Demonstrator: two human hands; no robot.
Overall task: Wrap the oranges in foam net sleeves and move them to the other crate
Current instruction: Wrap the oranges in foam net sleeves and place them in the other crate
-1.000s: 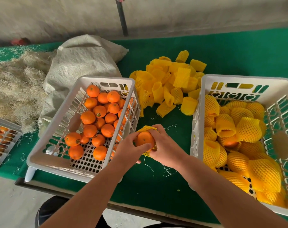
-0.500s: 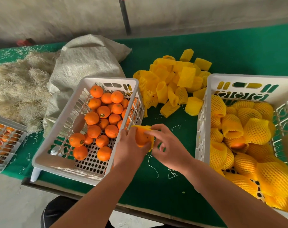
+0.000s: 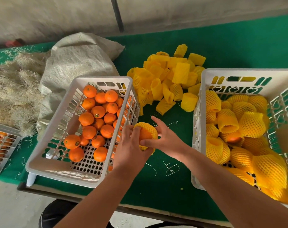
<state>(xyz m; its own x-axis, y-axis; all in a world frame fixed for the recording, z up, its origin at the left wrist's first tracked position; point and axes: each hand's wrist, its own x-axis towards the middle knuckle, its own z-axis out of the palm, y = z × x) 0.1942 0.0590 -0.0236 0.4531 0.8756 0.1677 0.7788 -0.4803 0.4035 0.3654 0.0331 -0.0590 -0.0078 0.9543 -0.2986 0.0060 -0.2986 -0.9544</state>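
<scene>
Between the two crates, both hands hold one orange (image 3: 145,134) partly covered by a yellow foam net sleeve (image 3: 148,127). My left hand (image 3: 131,146) cups the fruit from the left. My right hand (image 3: 164,139) grips it from the right, thumb across the lower part of the fruit, index finger raised. The left white crate (image 3: 57,129) holds several bare oranges (image 3: 97,116). The right white crate (image 3: 197,122) holds several sleeved oranges (image 3: 248,125). A pile of loose sleeves (image 3: 169,79) lies on the green table behind my hands.
A grey woven sack (image 3: 74,66) and a heap of straw-like fibre (image 3: 13,89) lie at the back left. Another crate (image 3: 3,145) with orange fruit sits at the far left edge. Thin fibre scraps (image 3: 171,168) lie on the green cloth near the table's front edge.
The sleeve has been drawn further over the orange, now covering its top and right side. My hands have turned the fruit between them, staying over the gap between the crates.
</scene>
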